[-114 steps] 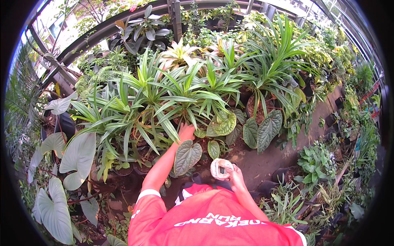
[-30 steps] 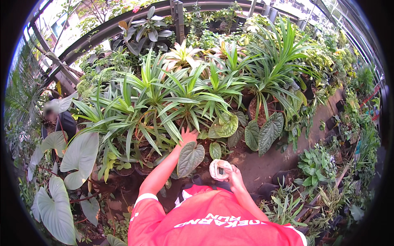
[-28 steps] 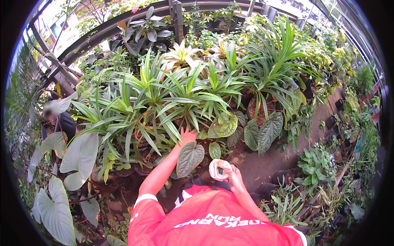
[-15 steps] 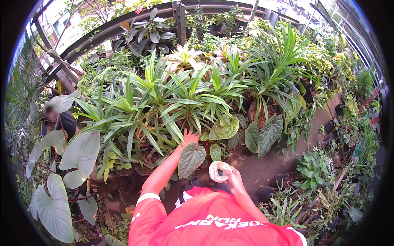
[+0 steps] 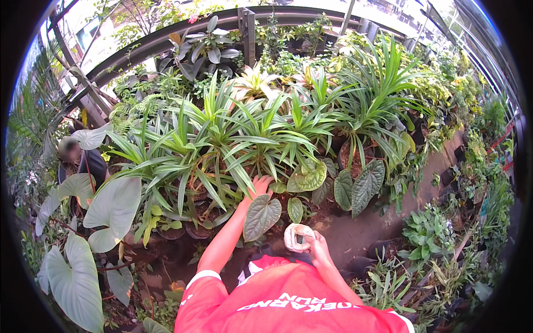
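Note:
My left hand reaches in low among strappy green plants, its fingers stretched out at their base. Leaves partly cover the fingertips, and I see nothing held there. Just below that hand hangs a heart-shaped, dark-veined leaf, overlapping the wrist area. Quilted green leaves lie to the right of the fingers. Close in front of my body, my right hand is closed on the side of a whitish, crumpled-looking open container. Its mouth faces up; what is inside is too unclear to tell.
Large pale green leaves spread at the left, beside a dark pot. A brown soil strip runs toward the right, with leafy plants beyond it. A dark rail curves behind the bed.
The view has shifted slightly, so the plants sit a little to the right. My left hand's fingers look closer together than before. My right hand keeps its hold on the whitish container.

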Available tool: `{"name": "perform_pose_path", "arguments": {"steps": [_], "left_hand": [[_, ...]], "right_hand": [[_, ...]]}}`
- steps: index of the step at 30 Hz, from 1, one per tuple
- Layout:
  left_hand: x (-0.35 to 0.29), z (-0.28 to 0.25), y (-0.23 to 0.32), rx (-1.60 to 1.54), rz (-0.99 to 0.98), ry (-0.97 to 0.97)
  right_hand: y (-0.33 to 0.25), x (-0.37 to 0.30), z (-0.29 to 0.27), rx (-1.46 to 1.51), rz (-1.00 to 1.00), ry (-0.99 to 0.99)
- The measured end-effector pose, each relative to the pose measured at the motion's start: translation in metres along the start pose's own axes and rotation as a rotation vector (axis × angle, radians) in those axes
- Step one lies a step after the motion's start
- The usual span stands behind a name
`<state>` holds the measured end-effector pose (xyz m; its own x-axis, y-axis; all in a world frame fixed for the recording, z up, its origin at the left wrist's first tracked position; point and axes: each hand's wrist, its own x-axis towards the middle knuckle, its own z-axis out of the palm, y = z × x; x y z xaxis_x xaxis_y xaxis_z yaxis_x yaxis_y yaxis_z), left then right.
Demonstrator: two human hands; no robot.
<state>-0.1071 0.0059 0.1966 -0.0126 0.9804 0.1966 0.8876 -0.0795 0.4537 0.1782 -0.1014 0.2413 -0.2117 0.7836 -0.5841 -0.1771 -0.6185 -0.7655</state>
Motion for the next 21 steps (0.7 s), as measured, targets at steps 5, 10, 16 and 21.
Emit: {"name": "perform_pose_path", "arguments": {"steps": [5,10,16,21], "left_hand": [[0.003,-0.002,-0.021,-0.004,-0.019,0.076],[0.014,0.014,-0.038,0.125,-0.109,-0.250],[0.012,0.020,-0.021,0.251,-0.043,-0.230],[0.015,0.017,-0.011,0.251,-0.084,-0.194]], "right_hand": [[-0.002,-0.006,0.003,-0.044,0.009,-0.002],[-0.010,-0.010,0.009,-0.047,-0.003,-0.009],[-0.009,-0.014,0.009,0.012,-0.025,-0.039],[-0.013,-0.011,0.004,-0.042,0.023,-0.042]]}}
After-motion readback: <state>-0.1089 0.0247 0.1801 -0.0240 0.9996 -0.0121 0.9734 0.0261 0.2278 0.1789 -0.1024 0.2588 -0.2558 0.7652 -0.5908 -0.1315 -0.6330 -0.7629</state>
